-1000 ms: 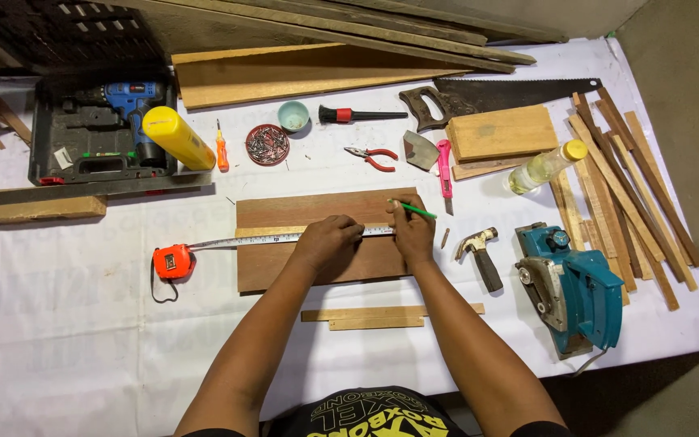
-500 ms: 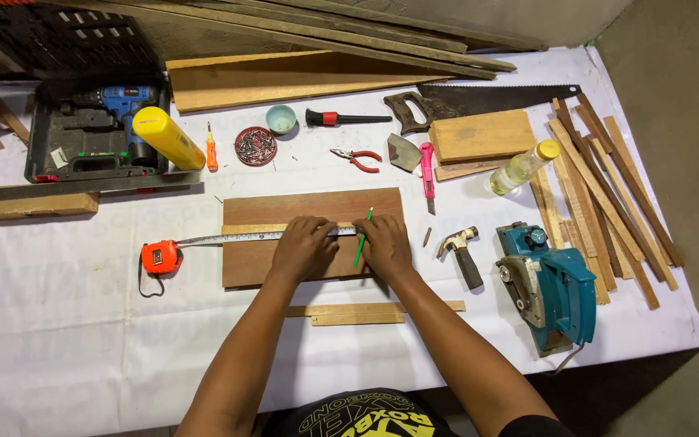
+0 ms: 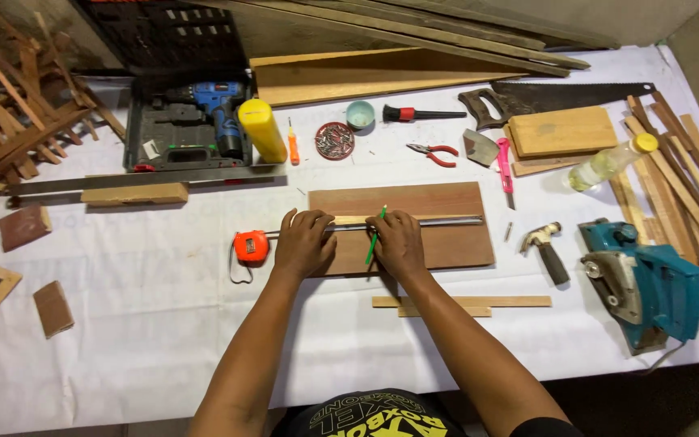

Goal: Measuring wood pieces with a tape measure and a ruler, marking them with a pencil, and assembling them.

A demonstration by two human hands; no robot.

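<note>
At the frame's centre, your left hand [image 3: 304, 241] presses flat, fingers spread, on the tape measure [image 3: 251, 246] over the board [image 3: 446, 231]; your right hand [image 3: 398, 243] grips a green pencil [image 3: 375, 235].

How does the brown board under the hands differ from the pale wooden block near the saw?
The brown board is darker, reddish brown and wide and thin; the pale wooden block is light yellow, smaller and looks thicker. The board has a tape measure stretched across it, with the left hand and right hand pressing on it; the block lies untouched. Both are flat rectangular wood pieces lying on the white table.
</note>
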